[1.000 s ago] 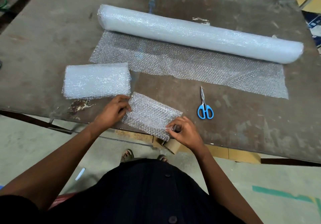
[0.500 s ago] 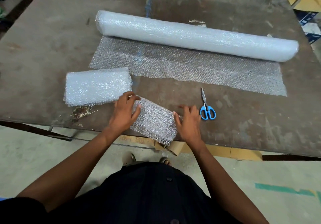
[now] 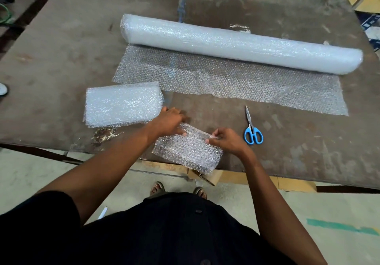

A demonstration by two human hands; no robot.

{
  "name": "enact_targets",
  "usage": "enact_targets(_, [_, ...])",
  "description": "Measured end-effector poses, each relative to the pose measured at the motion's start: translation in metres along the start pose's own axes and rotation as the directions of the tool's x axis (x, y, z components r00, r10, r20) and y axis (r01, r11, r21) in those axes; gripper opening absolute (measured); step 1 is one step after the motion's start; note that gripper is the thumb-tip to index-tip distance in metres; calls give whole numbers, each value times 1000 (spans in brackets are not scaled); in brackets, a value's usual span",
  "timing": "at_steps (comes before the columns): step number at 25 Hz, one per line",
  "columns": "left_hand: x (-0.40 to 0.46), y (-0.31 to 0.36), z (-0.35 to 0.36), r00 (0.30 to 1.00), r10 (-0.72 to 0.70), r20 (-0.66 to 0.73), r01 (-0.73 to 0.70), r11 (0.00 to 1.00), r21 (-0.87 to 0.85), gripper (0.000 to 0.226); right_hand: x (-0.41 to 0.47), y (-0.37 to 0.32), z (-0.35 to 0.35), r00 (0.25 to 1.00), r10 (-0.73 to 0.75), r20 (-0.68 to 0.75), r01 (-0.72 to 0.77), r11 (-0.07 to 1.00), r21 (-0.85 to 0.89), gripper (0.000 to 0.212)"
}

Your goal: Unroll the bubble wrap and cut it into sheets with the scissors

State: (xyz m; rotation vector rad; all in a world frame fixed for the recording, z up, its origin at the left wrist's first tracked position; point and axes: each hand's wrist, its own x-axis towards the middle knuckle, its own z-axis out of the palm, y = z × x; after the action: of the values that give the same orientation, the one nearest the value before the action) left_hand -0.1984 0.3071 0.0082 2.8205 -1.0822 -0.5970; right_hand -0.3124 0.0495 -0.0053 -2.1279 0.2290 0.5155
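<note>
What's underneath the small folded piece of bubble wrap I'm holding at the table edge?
The folded piece lies on the brown table, its near corner overhanging the edge above cardboard below. Anything between its layers is hidden.

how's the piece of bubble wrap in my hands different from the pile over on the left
The piece in hand is thin enough to show the table through it; the pile looks thick, white and opaque. The left hand and right hand hold the piece at its far edge, while the pile lies untouched. The piece overhangs the table's near edge; the pile sits fully on it. Both are cut bubble wrap of roughly similar outline.
</note>
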Motion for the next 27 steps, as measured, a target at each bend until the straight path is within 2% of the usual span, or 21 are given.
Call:
enact_targets(2, [1,-14,-13,998,34,49,-22,974,-226,33,-2,-6,-14,1000,-20,4,18,967,255,36])
enact_targets(3, [-2,-24,-19,997,56,57,-29,916,-399,36,-3,-9,-20,999,-24,-31,33,930,366,35])
enact_targets(5, [-13,-42,-33,1000,24,-9,-23,701,-713,40,-1,-18,-28,994,-8,-105,63,847,529,33])
enact_targets(8, [-36,-52,-36,973,-221,-69,-1,297,-955,25,17,-38,-27,991,34,-131,62,745,665,36])
enact_targets(10, [-46,-59,-26,894,-444,-60,-4,128,-992,28,36,-57,-16,982,61,-179,80,722,687,32])
enact_targets(12, [-57,-73,-15,767,-639,-54,-50,24,-998,33,58,-82,1,970,69,-233,112,724,681,29])
enact_targets(14, [-72,-94,-9,614,-781,-110,-88,70,-994,33,83,-111,21,961,90,-263,98,776,623,39])
enact_targets(16, [-87,-117,-12,489,-845,-217,-66,212,-975,30,107,-138,43,953,87,-291,87,839,536,48])
enact_targets(18, [-96,-144,-19,420,-860,-291,-37,304,-952,37,130,-162,63,947,38,-320,112,893,436,49])
enact_targets(22, [-100,-207,-20,358,-868,-343,108,403,-909,36,167,-206,96,930,-28,-366,102,977,186,38])
enact_targets(24, [-101,-232,-14,373,-860,-349,184,437,-880,34,176,-221,114,923,-64,-379,96,993,65,38])
enact_targets(25, [-104,-239,-14,387,-850,-359,215,461,-861,36,179,-224,124,893,-126,-431,105,992,-71,41])
enact_targets(27, [-112,-246,-8,398,-801,-448,302,575,-760,50,178,-223,141,789,-304,-533,112,925,-363,42])
